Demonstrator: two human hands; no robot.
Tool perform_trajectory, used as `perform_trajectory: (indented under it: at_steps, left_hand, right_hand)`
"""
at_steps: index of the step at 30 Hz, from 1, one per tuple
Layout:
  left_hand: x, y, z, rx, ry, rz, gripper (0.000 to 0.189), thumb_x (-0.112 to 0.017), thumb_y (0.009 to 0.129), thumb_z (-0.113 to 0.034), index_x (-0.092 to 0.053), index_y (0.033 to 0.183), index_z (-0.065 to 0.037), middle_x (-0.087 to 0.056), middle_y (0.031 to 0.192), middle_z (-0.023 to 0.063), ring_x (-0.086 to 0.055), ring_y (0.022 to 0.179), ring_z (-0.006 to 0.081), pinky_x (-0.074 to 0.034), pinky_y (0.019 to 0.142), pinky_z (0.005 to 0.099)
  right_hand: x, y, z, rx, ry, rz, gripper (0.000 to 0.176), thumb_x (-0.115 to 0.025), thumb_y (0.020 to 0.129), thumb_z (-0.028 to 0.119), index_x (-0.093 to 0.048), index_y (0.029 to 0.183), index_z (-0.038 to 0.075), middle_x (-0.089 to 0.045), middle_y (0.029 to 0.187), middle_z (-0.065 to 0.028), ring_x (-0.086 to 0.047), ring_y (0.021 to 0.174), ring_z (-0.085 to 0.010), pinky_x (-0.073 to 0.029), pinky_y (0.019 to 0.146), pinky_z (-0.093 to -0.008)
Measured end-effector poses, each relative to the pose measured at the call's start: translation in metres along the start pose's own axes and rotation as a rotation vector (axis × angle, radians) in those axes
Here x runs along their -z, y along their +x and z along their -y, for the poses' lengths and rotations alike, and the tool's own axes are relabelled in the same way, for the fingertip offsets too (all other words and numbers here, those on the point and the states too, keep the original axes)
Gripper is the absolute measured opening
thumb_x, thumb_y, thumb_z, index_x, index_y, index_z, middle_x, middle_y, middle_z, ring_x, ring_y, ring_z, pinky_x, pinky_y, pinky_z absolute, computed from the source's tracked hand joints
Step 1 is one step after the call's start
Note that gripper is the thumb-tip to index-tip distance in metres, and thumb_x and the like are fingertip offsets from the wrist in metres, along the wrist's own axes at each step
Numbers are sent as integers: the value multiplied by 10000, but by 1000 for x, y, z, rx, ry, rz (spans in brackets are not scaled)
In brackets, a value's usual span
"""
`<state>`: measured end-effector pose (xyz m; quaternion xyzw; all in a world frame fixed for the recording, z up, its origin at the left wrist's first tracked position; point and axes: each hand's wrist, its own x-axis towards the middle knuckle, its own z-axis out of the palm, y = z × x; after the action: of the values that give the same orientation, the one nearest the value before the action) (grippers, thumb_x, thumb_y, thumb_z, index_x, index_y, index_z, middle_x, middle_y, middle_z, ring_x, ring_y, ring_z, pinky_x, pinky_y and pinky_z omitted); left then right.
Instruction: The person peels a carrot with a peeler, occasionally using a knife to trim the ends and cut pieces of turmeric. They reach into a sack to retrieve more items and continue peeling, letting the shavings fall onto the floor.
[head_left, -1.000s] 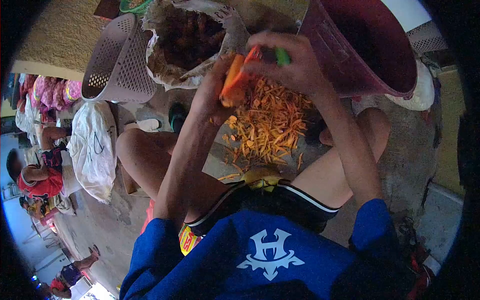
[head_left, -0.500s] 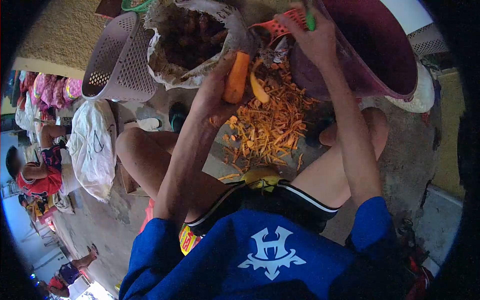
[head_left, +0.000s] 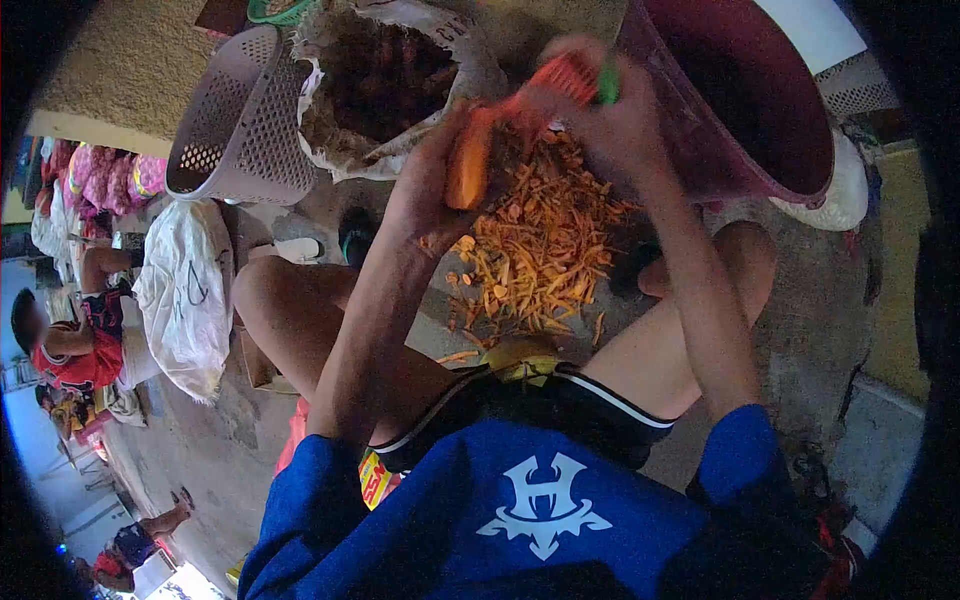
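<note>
My left hand (head_left: 423,185) is wrapped round a thick, peeled orange carrot (head_left: 468,168), just in front of the open sack. Smeared by motion, my right hand (head_left: 622,120) grips a red slotted peeler (head_left: 560,82) with a green part (head_left: 608,82) at its end. The peeler's red end overlaps the upper end of the carrot in this view. Beneath both hands, a heap of orange peelings (head_left: 540,250) lies on the floor between my legs.
An open woven sack (head_left: 330,150) of dark, reddish-brown roots stands ahead. A perforated grey-pink basket (head_left: 245,130) is left of it, a large maroon tub (head_left: 645,150) to the right. Further left are a filled white sack (head_left: 185,300) and a seated person (head_left: 80,350).
My right hand has moved nearer and to the left, bringing the peeler to the carrot. A curled strip of peel that hung beside the carrot no longer shows.
</note>
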<state>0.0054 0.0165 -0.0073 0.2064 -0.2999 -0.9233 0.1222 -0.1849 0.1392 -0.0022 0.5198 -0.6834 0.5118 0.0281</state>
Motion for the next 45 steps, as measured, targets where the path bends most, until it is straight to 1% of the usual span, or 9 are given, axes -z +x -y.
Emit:
perform_trajectory:
  at_steps: [4, 8, 13, 19, 23, 28, 34, 41, 45]
  left_hand:
    - [5, 6, 2, 39, -76, 162, 349, -470, 1066, -313, -555, 1232, -18, -651, 1043, 98, -676, 881, 174, -621, 759, 323]
    - [10, 3, 9, 34, -165, 103, 330, -470, 1066, -288, -543, 1246, -21, -652, 1064, 106, -681, 906, 175, -621, 767, 325]
    - [6, 2, 6, 15, -102, 136, 320, -467, 1064, -265, -534, 1262, -23, -651, 1072, 108, -679, 889, 178, -615, 754, 319]
    - [3, 2, 5, 34, -158, 160, 348, -495, 1047, -287, -535, 1266, -19, -657, 1066, 113, -683, 863, 192, -607, 718, 321]
    - [-9, -2, 6, 68, -174, 4, 369, -510, 1040, -310, -538, 1260, -15, -661, 1027, 109, -684, 821, 186, -605, 679, 323]
    - [-1, -3, 10, 64, -160, 91, 329, -488, 1055, -310, -548, 1233, -39, -647, 1016, 74, -677, 849, 171, -611, 696, 316]
    - [3, 0, 4, 54, -40, 154, 332, -458, 1069, -311, -545, 1260, -54, -651, 1028, 63, -679, 836, 159, -617, 703, 327]
    - [-9, -8, 7, 27, 74, 22, 332, -469, 1061, -350, -559, 1206, -65, -657, 1001, 54, -669, 835, 158, -598, 640, 319]
    - [-4, -2, 4, 40, -66, 126, 336, -467, 1061, -356, -556, 1219, -73, -654, 1007, 40, -661, 853, 149, -592, 688, 326]
  right_hand:
    - [-7, -1, 15, 243, 44, 124, 395, -864, 801, 275, -680, 1081, 66, -708, 993, -32, -665, 896, -97, -547, 782, -285]
    - [9, 14, -11, -132, -128, -6, 414, -872, 785, 286, -680, 1075, 63, -702, 994, -32, -654, 905, -95, -541, 789, -285]
    - [-3, -3, 27, 342, 32, 195, 388, -842, 822, 305, -688, 1064, 43, -713, 964, -60, -667, 879, -105, -547, 786, -294]
    - [12, 16, -16, -86, 101, -105, 417, -877, 781, 283, -692, 1075, 52, -716, 986, -47, -663, 900, -108, -541, 817, -307]
    - [1, -2, 22, 237, 20, 100, 418, -868, 793, 270, -684, 1098, 52, -718, 993, -41, -666, 897, -106, -542, 817, -300]
    - [23, 18, -17, -117, 40, -81, 423, -877, 782, 282, -681, 1101, 85, -720, 1020, -27, -666, 950, -115, -535, 854, -300]
    - [-1, -7, 27, 279, 17, 217, 501, -843, 781, 432, -684, 1148, 130, -736, 1044, -85, -717, 976, -239, -556, 870, -404]
    - [25, 22, -9, -150, -66, -152, 418, -811, 852, 341, -637, 1056, 20, -669, 919, -74, -624, 848, -148, -510, 752, -365]
    - [-4, -3, 19, 168, -24, 120, 452, -838, 816, 357, -667, 1142, 95, -716, 986, -44, -679, 883, -134, -545, 826, -310]
